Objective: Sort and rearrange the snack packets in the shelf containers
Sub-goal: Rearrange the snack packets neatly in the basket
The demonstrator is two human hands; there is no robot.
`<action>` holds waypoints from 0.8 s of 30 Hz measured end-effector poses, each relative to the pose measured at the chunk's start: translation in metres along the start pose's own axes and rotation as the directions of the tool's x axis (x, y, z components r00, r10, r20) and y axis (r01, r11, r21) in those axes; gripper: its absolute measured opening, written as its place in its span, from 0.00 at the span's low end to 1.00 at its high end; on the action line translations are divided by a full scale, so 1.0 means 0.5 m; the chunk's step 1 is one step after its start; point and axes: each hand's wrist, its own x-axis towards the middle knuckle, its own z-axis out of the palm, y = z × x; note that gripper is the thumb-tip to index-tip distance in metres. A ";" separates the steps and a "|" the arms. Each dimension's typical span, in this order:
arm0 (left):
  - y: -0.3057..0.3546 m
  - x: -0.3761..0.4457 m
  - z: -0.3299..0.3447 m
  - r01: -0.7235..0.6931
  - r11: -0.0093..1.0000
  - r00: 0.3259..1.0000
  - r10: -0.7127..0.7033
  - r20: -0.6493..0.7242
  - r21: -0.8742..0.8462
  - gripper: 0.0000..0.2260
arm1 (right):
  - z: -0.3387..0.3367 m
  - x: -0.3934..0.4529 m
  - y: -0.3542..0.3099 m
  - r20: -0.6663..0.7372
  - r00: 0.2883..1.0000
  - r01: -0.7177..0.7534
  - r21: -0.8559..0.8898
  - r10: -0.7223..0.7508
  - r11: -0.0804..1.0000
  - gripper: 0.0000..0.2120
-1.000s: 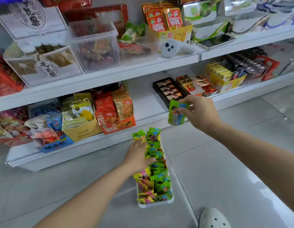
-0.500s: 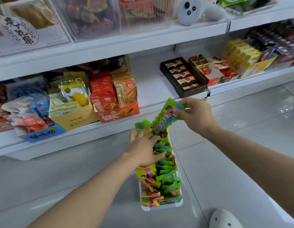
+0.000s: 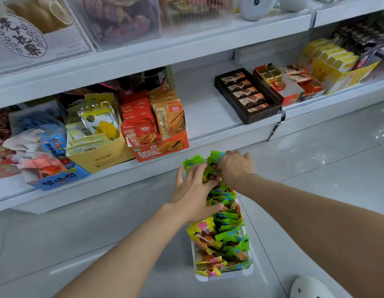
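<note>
Where half a second ago the green packet [image 3: 213, 163] hung lifted above the row, now pushed down into the far end of the white container [image 3: 224, 274] on the floor by the right hand [image 3: 235, 168], grip pinched on it. Left hand [image 3: 193, 190] laid flat, fingers straight, holding the packed row [image 3: 226, 233] back. Probably one more packet sorted. Nearby: lower shelf [image 3: 208, 117], red box [image 3: 158, 147]; tight packets crowding the slot.

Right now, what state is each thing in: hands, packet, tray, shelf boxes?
Left hand: open, fingers spread on the tray's packets.
Right hand: pinching a green packet at the tray's far end.
White tray: on the floor, packed full.
Brown box: on the shelf, open, full.
</note>
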 end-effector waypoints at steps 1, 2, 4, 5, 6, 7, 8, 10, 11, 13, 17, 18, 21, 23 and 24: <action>-0.003 0.003 0.000 -0.008 1.000 1.000 0.008 -0.001 -0.003 0.32 | -0.001 0.005 0.008 0.029 1.000 -0.003 0.010 0.002 1.000 0.15; -0.006 0.007 0.000 -0.012 1.000 1.000 0.012 0.011 -0.010 0.32 | -0.008 0.010 0.016 0.062 0.998 0.008 0.036 -0.010 0.999 0.15; -0.011 0.011 0.001 -0.020 0.999 0.998 0.022 0.051 -0.037 0.32 | -0.034 0.013 0.037 0.110 0.993 0.019 0.172 -0.038 0.985 0.18; -0.012 0.012 0.003 -0.029 0.998 0.998 0.032 0.055 -0.053 0.32 | -0.047 0.014 0.048 0.102 0.994 0.010 0.250 -0.037 0.968 0.18; -0.013 0.011 0.004 -0.038 0.997 0.998 0.041 0.044 -0.067 0.32 | -0.059 0.013 0.058 0.052 0.998 0.020 0.300 -0.037 0.954 0.17; -0.013 0.009 0.005 -0.047 0.996 0.998 0.050 0.031 -0.077 0.32 | -0.064 0.012 0.065 -0.010 0.999 0.044 0.309 -0.043 0.950 0.14; -0.013 0.007 0.005 -0.055 0.995 0.998 0.057 0.016 -0.087 0.31 | -0.067 0.011 0.068 -0.051 0.997 0.068 0.277 -0.056 0.958 0.12; -0.012 0.003 0.002 -0.068 0.991 0.998 0.066 -0.023 -0.118 0.29 | -0.063 0.010 0.064 -0.063 0.995 0.089 0.210 -0.078 0.974 0.13; -0.011 0.001 0.000 -0.073 0.988 0.997 0.069 -0.041 -0.133 0.27 | -0.056 0.014 0.059 -0.045 0.996 0.081 0.190 -0.074 0.978 0.14; -0.012 0.000 -0.005 -0.084 0.986 0.995 0.075 -0.063 -0.145 0.26 | -0.046 0.018 0.048 -0.020 0.999 0.049 0.173 -0.046 0.984 0.16; -0.017 -0.002 -0.003 -0.124 0.984 0.990 0.114 -0.080 -0.125 0.27 | -0.029 0.027 0.024 -0.061 0.998 -0.011 0.143 0.020 0.990 0.15; -0.015 -0.005 -0.001 -0.121 0.985 0.991 0.113 -0.072 -0.121 0.28 | -0.024 0.027 0.018 -0.077 0.997 -0.010 0.100 0.018 0.995 0.14; 0.006 -0.017 -0.005 -0.074 0.986 0.997 0.070 -0.031 -0.148 0.29 | -0.021 0.014 0.006 -0.104 0.994 0.015 -0.038 -0.019 0.999 0.12; 0.018 -0.025 -0.012 -0.029 0.991 1.000 0.030 0.003 -0.128 0.28 | -0.042 -0.001 0.009 -0.170 0.982 0.083 -0.013 -0.084 0.996 0.10; 0.022 -0.026 -0.014 -0.011 0.994 0.999 0.014 0.030 -0.106 0.29 | -0.064 -0.015 0.018 -0.212 0.970 0.137 0.072 -0.119 0.988 0.09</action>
